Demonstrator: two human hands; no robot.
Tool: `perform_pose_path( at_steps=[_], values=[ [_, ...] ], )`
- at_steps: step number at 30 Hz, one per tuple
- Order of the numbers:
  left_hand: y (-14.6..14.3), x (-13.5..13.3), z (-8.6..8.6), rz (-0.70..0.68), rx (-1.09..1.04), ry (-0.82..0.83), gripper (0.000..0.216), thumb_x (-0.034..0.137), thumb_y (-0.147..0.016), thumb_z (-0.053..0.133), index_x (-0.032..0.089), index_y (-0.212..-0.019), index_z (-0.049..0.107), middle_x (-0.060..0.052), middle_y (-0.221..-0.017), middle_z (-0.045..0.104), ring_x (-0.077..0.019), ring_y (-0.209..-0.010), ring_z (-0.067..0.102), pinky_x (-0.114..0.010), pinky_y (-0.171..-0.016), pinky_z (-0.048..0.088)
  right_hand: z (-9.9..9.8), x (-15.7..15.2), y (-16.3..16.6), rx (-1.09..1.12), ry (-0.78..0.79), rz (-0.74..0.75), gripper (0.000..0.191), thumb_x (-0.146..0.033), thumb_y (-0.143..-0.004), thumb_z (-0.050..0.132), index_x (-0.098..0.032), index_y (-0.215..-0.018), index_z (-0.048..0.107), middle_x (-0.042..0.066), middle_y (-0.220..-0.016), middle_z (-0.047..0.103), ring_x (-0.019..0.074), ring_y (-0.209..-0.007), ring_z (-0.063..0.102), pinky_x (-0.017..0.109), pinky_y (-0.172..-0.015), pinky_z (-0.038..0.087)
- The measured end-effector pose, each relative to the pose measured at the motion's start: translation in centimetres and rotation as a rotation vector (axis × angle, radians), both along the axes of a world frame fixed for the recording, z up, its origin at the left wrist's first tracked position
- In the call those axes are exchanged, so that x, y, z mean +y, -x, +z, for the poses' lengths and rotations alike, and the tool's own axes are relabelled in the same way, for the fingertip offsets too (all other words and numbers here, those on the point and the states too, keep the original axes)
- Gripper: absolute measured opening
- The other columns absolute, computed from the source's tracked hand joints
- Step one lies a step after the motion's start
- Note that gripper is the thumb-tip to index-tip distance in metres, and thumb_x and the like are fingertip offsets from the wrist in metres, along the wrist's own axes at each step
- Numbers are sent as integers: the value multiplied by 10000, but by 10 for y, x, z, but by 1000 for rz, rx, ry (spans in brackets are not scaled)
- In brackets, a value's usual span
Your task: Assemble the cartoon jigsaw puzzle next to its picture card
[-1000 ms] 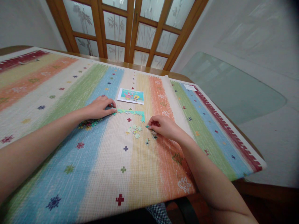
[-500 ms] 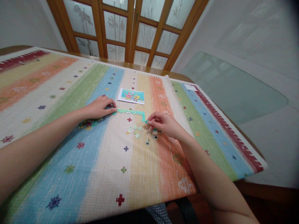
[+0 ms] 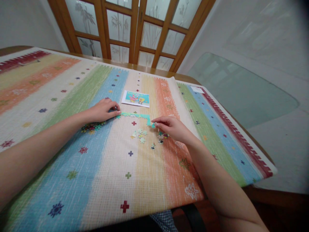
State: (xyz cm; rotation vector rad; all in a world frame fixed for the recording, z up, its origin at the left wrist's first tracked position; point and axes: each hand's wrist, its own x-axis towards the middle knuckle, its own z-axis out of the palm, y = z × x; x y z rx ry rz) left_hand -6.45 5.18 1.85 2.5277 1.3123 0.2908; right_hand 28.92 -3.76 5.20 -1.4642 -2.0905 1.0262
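Note:
A joined strip of turquoise jigsaw puzzle border point(image 3: 135, 115) lies on the cloth, turning a corner and running down at its right end. My left hand point(image 3: 102, 110) rests at the strip's left end, thumb and forefinger closed on the puzzle piece there. Between the thumb and fingers of my right hand point(image 3: 170, 126) is a small teal puzzle piece point(image 3: 153, 125), just below the strip's right leg. Pale green loose pieces point(image 3: 140, 135) are scattered below the strip. More loose pieces point(image 3: 161, 137) lie partly hidden under my right hand.
Above the strip is a picture card point(image 3: 135, 98) with cartoon figures. A pile of puzzle pieces point(image 3: 93, 127) sits beneath my left forearm. The striped tablecloth point(image 3: 116, 180) covers the table, with a white paper point(image 3: 197, 90) at the far right. Wood-framed glass doors point(image 3: 120, 32) stand behind.
My right hand's fingers have shifted slightly and straightened a little around the teal piece, which shows more plainly now. My left hand stays in place.

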Motion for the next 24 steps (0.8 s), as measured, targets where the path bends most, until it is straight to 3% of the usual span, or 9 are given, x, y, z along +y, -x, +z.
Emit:
perform_pose_path(
  at_steps=[5, 8, 17, 24],
  values=[
    [1, 0, 0, 7, -1, 4, 471, 590, -948, 484, 205, -1098, 711, -122, -1011, 662, -311, -1019, 594, -462, -986, 440, 7, 0, -8, -308, -107, -14, 297, -165, -943, 636, -177, -1207, 772, 107, -1023, 790, 210, -853, 696, 339, -772, 516],
    [1, 1, -1, 13, -3, 3, 479, 592, -943, 489, 200, -1103, 713, -131, -1026, 660, -317, -1026, 595, -468, -991, 443, 12, -1, -14, -404, -73, 8, 166, -162, -930, 652, -174, -1023, 789, 92, -923, 779, 202, -793, 685, 327, -727, 502],
    [1, 2, -2, -5, 13, -13, 465, 584, -963, 493, 200, -1111, 710, -120, -1028, 684, -312, -1061, 606, -471, -1010, 458, 13, -3, -19, -383, -62, 162, 86, -148, -794, 805, -216, -842, 785, 70, -902, 740, 203, -800, 653, 341, -744, 491],
    [1, 2, -1, -4, 3, -5, 452, 575, -966, 513, 202, -1118, 717, -117, -1036, 685, -310, -1077, 608, -463, -1019, 457, 13, -4, -16, -355, 2, 109, 135, -103, -767, 784, -209, -770, 701, 34, -799, 712, 180, -719, 623, 318, -666, 450]
  ],
)
